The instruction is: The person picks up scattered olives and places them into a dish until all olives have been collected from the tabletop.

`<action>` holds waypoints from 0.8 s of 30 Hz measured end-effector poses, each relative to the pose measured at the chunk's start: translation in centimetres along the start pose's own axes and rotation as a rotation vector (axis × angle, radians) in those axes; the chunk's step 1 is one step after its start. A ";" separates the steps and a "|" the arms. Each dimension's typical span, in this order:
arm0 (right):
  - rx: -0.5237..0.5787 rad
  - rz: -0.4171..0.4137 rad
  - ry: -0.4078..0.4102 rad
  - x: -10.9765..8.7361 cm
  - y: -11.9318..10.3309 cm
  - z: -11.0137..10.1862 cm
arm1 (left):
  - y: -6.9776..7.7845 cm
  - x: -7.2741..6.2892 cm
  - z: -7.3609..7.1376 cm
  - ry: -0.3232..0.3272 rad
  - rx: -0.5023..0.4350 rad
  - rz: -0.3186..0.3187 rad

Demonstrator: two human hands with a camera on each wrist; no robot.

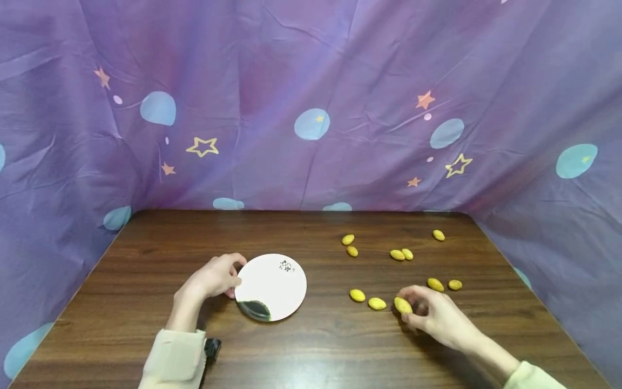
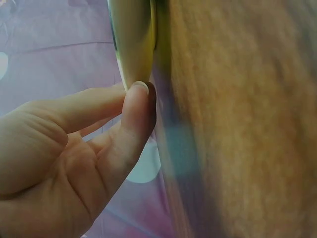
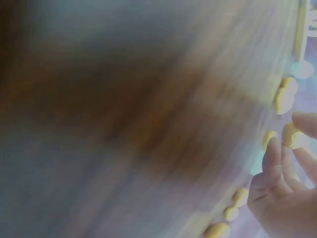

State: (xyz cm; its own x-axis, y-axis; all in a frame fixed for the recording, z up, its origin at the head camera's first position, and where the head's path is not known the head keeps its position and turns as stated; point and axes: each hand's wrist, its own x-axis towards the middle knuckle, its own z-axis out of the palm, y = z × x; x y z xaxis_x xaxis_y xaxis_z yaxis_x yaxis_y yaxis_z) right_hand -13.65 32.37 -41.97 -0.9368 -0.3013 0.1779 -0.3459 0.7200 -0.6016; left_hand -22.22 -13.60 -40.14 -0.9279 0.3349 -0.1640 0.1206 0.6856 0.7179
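My left hand pinches the left rim of a round white plate between thumb and fingers. The plate carries a small dark floral print near its top and a dark green patch at its lower left edge; the left wrist view shows the plate edge-on, with the thumb at its rim. Over on the right, my right hand pinches a yellow oval piece, like a small fruit or nut, between thumb and fingertips. Two similar yellow pieces lie just left of that hand.
Several more yellow pieces lie scattered over the wooden table: a pair behind the right hand, another touching pair farther back, two to their left, one at the far right. Purple patterned cloth surrounds the table's back and sides.
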 end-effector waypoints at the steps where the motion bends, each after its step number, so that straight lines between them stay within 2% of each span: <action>1: 0.008 -0.011 0.008 0.1 -0.2 0.1 | 0.0 0.0 0.0 0.001 -0.002 0.003; 8: 0.070 -0.106 0.074 2.2 -2.4 1.2 | -0.1 0.0 -0.3 0.004 -0.029 0.001; 12: 0.117 -0.118 0.102 3.8 -4.4 2.2 | -0.3 -0.1 -0.3 0.003 -0.032 -0.009; 19: 0.285 -0.114 0.071 6.9 -8.3 4.3 | -0.1 -0.1 -0.3 0.002 -0.032 -0.012; 24: 0.326 -0.149 0.080 9.2 -10.6 6.0 | -0.1 0.0 0.0 0.005 -0.041 -0.010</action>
State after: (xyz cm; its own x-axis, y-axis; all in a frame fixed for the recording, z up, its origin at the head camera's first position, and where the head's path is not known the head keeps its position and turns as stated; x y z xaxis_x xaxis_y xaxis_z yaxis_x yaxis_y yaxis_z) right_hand -18.26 18.24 -38.62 -0.8831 -0.3287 0.3348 -0.4557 0.4309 -0.7789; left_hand -22.26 -13.64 -40.25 -0.9309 0.3244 -0.1680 0.0965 0.6619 0.7434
